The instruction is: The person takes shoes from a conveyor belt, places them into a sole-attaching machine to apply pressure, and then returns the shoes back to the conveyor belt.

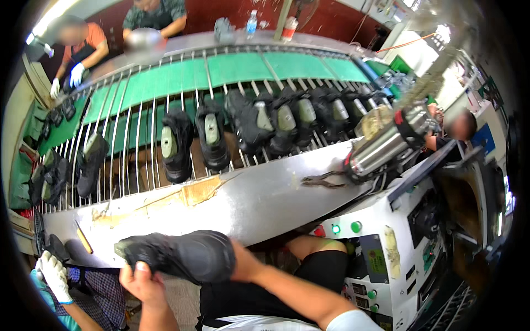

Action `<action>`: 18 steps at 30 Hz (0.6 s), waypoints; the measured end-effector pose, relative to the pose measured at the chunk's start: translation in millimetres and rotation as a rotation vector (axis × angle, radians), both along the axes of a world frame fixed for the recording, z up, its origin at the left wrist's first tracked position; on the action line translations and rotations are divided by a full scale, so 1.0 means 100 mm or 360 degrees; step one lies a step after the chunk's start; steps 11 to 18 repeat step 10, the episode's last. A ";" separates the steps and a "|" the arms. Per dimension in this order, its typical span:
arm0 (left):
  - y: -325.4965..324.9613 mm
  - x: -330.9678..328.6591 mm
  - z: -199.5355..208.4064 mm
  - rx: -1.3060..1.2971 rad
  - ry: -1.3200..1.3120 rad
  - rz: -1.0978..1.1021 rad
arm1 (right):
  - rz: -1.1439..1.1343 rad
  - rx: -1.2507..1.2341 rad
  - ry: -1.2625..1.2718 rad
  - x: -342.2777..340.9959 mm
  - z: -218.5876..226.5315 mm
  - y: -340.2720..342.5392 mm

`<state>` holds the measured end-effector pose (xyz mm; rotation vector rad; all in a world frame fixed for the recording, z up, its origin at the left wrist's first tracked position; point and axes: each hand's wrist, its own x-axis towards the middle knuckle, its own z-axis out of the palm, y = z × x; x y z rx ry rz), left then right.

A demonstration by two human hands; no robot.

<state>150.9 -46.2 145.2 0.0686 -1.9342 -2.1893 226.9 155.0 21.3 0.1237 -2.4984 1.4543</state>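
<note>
A black shoe [182, 255] lies across my two hands in front of the metal ledge, its rounded toe to the right. A pale greenish shoe last shows at its left end. My left hand [144, 282] grips the shoe from below near that end, thumb against its side. At the toe, my right hand [245, 263] holds on; most of its fingers are hidden behind the shoe. Beyond the ledge, several black shoes on lasts, one of them a shoe [211, 135] near the middle, rest on a rack of metal rods.
Pliers [326, 179] and a yellow-handled tool [84, 238] lie on the metal ledge [259, 198]. A steel cylinder [381, 148] stands at its right end. A white machine [381, 220] with lit green buttons is at my right. Co-workers stand across the rack; a co-worker's gloved hand [54, 273] is at lower left.
</note>
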 end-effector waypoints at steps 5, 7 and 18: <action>0.33 1.11 0.57 0.0178 -0.0637 -0.0719 | -0.0074 -0.0392 0.0045 1.08 0.58 -0.13; 0.34 1.29 0.50 0.0529 -0.0662 -0.1326 | -0.0139 -0.1411 -0.0060 1.48 0.71 0.01; 0.54 1.53 0.69 0.0738 -0.0735 -0.1797 | -0.0049 -0.2959 -0.0291 2.28 0.73 0.19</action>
